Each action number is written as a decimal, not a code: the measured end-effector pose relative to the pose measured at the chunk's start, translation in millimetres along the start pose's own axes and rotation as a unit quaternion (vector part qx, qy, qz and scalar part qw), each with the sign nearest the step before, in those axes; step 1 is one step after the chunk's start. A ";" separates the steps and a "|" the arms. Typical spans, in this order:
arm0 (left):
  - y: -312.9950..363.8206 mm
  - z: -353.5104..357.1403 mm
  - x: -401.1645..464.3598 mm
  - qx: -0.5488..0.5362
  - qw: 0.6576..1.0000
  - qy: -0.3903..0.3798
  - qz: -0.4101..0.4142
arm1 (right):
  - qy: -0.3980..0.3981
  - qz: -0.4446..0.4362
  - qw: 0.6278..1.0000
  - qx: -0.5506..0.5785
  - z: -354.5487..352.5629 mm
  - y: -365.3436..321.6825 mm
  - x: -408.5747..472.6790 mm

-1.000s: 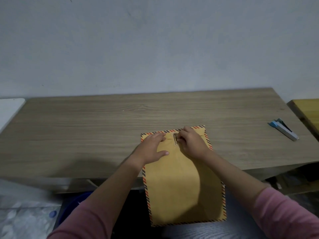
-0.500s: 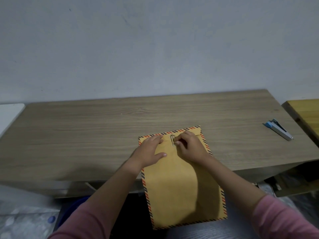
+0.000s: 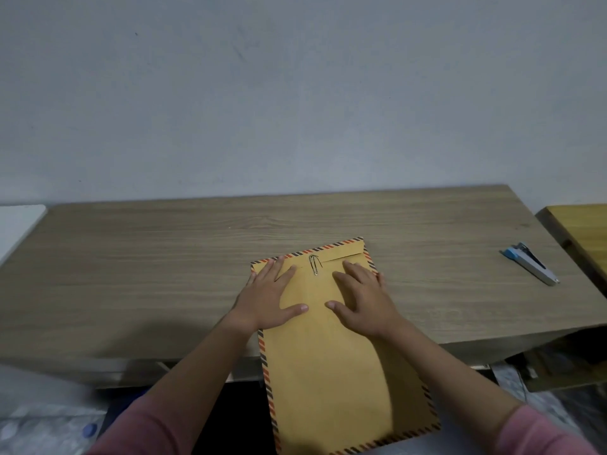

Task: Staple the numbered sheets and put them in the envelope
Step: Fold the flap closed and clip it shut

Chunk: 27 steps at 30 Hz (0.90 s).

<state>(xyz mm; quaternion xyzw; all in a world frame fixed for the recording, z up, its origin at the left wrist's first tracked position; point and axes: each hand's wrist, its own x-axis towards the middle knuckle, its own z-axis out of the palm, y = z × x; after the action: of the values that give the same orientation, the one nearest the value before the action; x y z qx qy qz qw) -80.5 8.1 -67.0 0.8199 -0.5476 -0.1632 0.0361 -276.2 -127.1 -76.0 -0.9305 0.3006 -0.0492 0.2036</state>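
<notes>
A brown envelope (image 3: 331,366) with a red-and-black striped border lies on the wooden table (image 3: 164,264), its lower half hanging over the near edge. Its flap is folded down, and a metal clasp (image 3: 314,265) sits at the top middle. My left hand (image 3: 269,297) rests flat on the envelope's upper left part, fingers spread. On the upper right part my right hand (image 3: 361,300) lies flat in the same way. Neither hand holds anything. The numbered sheets are not visible. A blue and white stapler (image 3: 529,263) lies far to the right on the table.
A grey wall stands behind the table. A yellow wooden surface (image 3: 584,231) adjoins the table at the right. A white surface (image 3: 16,224) shows at the left edge. Below the table's near edge are plastic-wrapped items on the floor.
Both hands left the clasp, where the fingertips were pinching, and spread flat on the envelope. The clasp now lies exposed between them.
</notes>
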 end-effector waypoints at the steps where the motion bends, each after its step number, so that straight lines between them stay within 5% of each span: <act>1: -2.3 -2.4 2.0 -0.001 1.000 0.001 -0.007 | -0.012 0.002 1.000 -0.002 -1.2 -1.4 2.9; 7: -28.8 -13.2 -4.3 -0.024 0.995 0.043 -0.082 | 0.062 0.204 0.977 -0.007 -11.1 -24.8 25.0; 10: -37.1 -10.0 -7.8 -0.034 0.993 0.050 -0.103 | 0.034 0.241 0.960 0.138 -16.5 -34.7 45.4; 15: -50.1 -21.2 -10.2 -0.037 0.989 0.048 -0.134 | 0.030 0.195 0.929 0.312 -30.6 -42.4 59.6; 18: -44.8 -42.8 -16.9 -0.138 0.977 0.114 -0.117 | 0.061 0.150 0.892 0.421 -44.0 -65.2 62.3; 22: -13.5 -111.3 -40.6 -0.400 0.888 0.209 -0.084 | 0.089 0.114 0.822 0.551 -74.6 -123.0 77.4; 27: -21.6 -194.8 -66.8 -0.508 0.827 0.241 -0.001 | 0.057 0.013 0.766 0.641 -120.0 -214.2 95.4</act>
<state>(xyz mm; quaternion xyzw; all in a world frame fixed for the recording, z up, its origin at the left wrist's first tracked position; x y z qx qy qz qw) -24.7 54.1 127.1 0.6998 -0.3603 -0.2153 0.5780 -108.6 -66.6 118.0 -0.5751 0.2227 -0.2802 0.7356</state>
